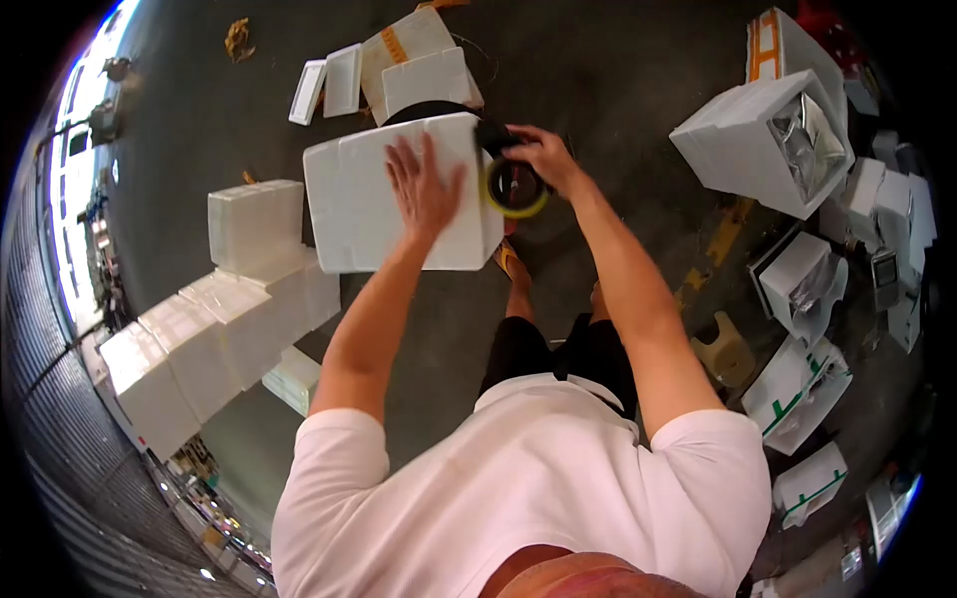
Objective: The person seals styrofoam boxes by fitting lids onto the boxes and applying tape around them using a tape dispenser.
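Note:
A white foam box point(349, 204) stands in front of me, upper centre of the view. Flat on its top lies my left hand point(427, 191), fingers spread and slightly blurred. At the box's right edge, my right hand point(543, 159) is closed around a tape dispenser point(514, 187). The dispenser is dark with a yellow ring round its tape roll, and it touches or nearly touches the box's side. Its handle is partly hidden by my fingers. Something round and black point(429, 110) shows behind the box, mostly covered by it.
Stacked white foam boxes point(189, 329) form a row on the left. Foam lids point(342, 80) and a cardboard-coloured panel point(404, 45) lie beyond the box. Open foam boxes with silver lining point(728, 149) and a beige stool point(725, 351) stand on the right.

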A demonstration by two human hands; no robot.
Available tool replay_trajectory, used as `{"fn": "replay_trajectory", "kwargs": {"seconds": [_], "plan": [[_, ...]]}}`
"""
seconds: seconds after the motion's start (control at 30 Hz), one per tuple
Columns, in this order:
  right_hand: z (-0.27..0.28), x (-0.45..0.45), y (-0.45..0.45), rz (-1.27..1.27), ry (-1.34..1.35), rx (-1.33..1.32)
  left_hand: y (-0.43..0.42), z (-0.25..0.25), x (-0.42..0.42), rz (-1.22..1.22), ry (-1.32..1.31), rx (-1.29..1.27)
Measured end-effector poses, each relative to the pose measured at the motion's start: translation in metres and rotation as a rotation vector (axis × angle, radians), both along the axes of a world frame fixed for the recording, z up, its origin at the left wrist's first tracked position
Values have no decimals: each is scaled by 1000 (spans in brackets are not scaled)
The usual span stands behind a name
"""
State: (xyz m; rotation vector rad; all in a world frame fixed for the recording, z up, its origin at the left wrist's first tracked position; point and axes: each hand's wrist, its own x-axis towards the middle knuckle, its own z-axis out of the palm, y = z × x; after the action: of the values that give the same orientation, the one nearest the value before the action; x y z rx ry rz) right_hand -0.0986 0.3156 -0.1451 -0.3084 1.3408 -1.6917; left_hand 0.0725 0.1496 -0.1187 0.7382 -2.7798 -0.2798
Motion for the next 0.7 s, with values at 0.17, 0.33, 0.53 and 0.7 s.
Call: {"fn": "replay_trajectory", "kwargs": {"seconds": [0.17, 0.33, 0.53, 0.7], "plan": [[-16, -37, 18, 461, 155, -24, 16, 19, -15, 47, -113, -12], [14, 59, 128, 410, 119, 159, 12, 6, -38, 268, -83, -19], [40, 98, 103, 603, 466, 267, -2, -20, -63, 458, -122, -74], [41, 104, 100, -303, -10, 121, -8, 5, -92, 699, -145, 61]]}}
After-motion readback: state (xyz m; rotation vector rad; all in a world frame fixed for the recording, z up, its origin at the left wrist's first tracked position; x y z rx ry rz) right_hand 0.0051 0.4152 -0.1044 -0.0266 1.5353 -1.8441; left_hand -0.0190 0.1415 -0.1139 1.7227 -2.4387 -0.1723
